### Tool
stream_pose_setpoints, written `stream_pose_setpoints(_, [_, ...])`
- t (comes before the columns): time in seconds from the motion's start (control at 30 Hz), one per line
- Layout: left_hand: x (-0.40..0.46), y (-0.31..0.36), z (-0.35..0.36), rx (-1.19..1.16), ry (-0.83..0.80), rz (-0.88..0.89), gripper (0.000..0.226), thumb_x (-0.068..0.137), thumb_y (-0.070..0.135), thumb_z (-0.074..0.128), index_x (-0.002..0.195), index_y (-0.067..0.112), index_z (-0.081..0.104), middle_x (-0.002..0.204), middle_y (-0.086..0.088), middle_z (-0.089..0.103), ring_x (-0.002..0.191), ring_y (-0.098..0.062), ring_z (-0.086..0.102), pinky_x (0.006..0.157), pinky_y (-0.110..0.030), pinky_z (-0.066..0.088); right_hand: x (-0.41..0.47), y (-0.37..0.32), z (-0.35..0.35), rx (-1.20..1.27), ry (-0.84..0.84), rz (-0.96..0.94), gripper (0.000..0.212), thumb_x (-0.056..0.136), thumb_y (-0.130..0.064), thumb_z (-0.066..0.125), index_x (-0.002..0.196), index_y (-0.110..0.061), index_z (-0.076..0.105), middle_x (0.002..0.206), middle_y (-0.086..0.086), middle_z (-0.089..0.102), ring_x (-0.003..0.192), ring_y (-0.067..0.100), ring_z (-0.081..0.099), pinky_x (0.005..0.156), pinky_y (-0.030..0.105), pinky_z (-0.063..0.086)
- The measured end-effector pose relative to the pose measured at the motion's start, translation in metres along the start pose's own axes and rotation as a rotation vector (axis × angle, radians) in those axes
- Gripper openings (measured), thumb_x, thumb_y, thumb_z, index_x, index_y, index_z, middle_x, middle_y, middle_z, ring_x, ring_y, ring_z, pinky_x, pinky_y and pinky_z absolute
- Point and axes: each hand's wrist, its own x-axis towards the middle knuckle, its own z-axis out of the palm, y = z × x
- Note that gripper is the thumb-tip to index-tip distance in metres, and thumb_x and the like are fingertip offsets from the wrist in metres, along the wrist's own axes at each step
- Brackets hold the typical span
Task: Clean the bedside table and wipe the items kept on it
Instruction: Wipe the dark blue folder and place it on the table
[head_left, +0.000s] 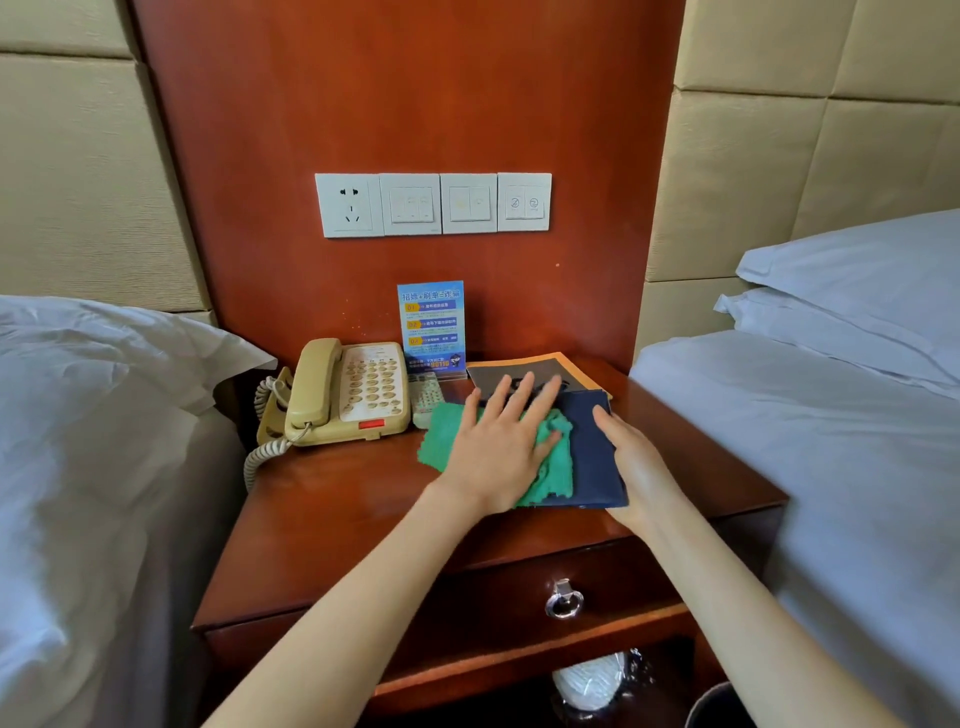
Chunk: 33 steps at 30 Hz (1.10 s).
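Green cloth (550, 457) lies on the navy folder (597, 457), mid-table (337, 499). Our left hand (498, 452) presses it flat-fingered; our right hand (641, 462) steadies the folder's edge, fingers hidden. We judge the phone (345, 389), remote (423, 397) and sign (431, 327) still await wiping.

- Green cloth (550, 467)
- Navy blue folder (597, 452)
- Beige telephone (348, 389) with a red tab
- Reddish-brown wooden table (337, 499)
- Blue sign (431, 325) with yellow labels
- White pillows (857, 291)
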Motion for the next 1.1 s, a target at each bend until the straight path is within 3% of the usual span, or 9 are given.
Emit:
stream_pose_setpoints(0.13, [0.034,0.009,0.003,-0.014,0.168,-0.223,0.042,0.101,0.046,0.027,0.124,0.016,0.046,0.122,-0.010,0.063,0.111,-0.034,0.057,0.094,-0.045,0.035,0.001,-0.003,-0.002,-0.070,0.070,0.001,0.018,0.094,-0.040,0.053,0.105,-0.028,0.060,0.081,-0.001,0.075,0.071,0.018,0.073,0.053,0.028,0.055])
stream_pose_setpoints(0.23, [0.048,-0.009,0.001,-0.087,0.164,-0.329,0.037,0.101,0.046,0.029,0.098,0.013,0.046,0.104,-0.017,0.067,0.094,-0.039,0.063,0.075,-0.040,0.037,-0.001,-0.003,-0.001,-0.107,0.097,0.022,0.020,0.094,-0.042,0.052,0.103,-0.027,0.060,0.084,0.002,0.075,0.072,0.021,0.073,0.052,0.030,0.054])
stream_pose_setpoints(0.47, [0.026,-0.057,-0.003,-0.307,0.168,-0.612,0.044,0.098,0.047,0.039,0.107,0.009,0.059,0.107,-0.018,0.065,0.098,-0.039,0.060,0.084,-0.042,0.049,-0.004,-0.004,0.002,-0.232,0.136,0.053,0.023,0.092,-0.049,0.051,0.100,-0.029,0.058,0.102,0.003,0.067,0.085,0.025,0.069,0.055,0.032,0.055])
stream_pose_setpoints(0.6, [0.001,-0.059,-0.006,-0.765,0.313,-0.581,0.028,0.096,0.039,0.052,0.102,0.013,0.062,0.097,-0.007,0.071,0.088,-0.022,0.067,0.078,-0.037,0.054,-0.007,-0.007,0.002,-0.169,0.146,0.041,0.025,0.092,-0.048,0.051,0.103,-0.026,0.059,0.112,0.005,0.065,0.097,0.029,0.066,0.071,0.040,0.057])
stream_pose_setpoints(0.7, [-0.010,-0.048,-0.011,-1.179,0.205,-0.554,0.019,0.092,0.033,0.063,0.100,0.015,0.063,0.092,-0.004,0.075,0.079,-0.012,0.072,0.062,-0.019,0.053,-0.007,-0.008,-0.002,-0.126,0.232,-0.071,0.046,0.094,-0.044,0.050,0.126,-0.012,0.054,0.116,0.002,0.058,0.116,0.031,0.055,0.072,0.033,0.050])
stream_pose_setpoints(0.8, [-0.020,-0.045,-0.017,-1.459,0.048,-0.490,0.016,0.089,0.022,0.068,0.102,0.013,0.066,0.092,-0.004,0.077,0.080,-0.017,0.074,0.061,-0.020,0.054,-0.008,-0.011,-0.004,-0.070,0.224,-0.056,0.041,0.095,-0.045,0.048,0.124,-0.016,0.054,0.110,0.000,0.060,0.099,0.024,0.064,0.063,0.033,0.052])
stream_pose_setpoints(0.87, [-0.024,-0.046,-0.018,-1.464,0.083,-0.432,0.010,0.089,0.017,0.067,0.099,0.014,0.068,0.090,-0.003,0.077,0.080,-0.017,0.074,0.061,-0.021,0.055,-0.008,-0.014,0.000,-0.033,0.138,-0.032,0.029,0.097,-0.043,0.044,0.116,-0.024,0.057,0.107,-0.002,0.065,0.082,0.019,0.071,0.061,0.032,0.058])
stream_pose_setpoints(1.0, [-0.025,-0.046,-0.017,-1.349,0.366,-0.342,0.010,0.090,0.011,0.065,0.098,0.016,0.067,0.093,-0.001,0.076,0.089,-0.021,0.072,0.076,-0.033,0.058,-0.004,-0.017,0.007,-0.231,0.044,-0.183,0.052,0.094,-0.053,0.043,0.142,-0.031,0.039,0.140,-0.004,0.051,0.123,0.016,0.053,0.104,0.038,0.043])
stream_pose_setpoints(1.1, [-0.028,-0.049,-0.013,-0.947,0.539,-0.181,0.018,0.084,-0.001,0.063,0.091,0.016,0.065,0.086,-0.002,0.071,0.083,-0.022,0.066,0.074,-0.039,0.055,0.001,-0.027,0.017,-0.213,0.073,-0.097,0.063,0.095,-0.052,0.040,0.149,-0.025,0.022,0.154,0.003,0.028,0.140,0.024,0.031,0.113,0.038,0.026])
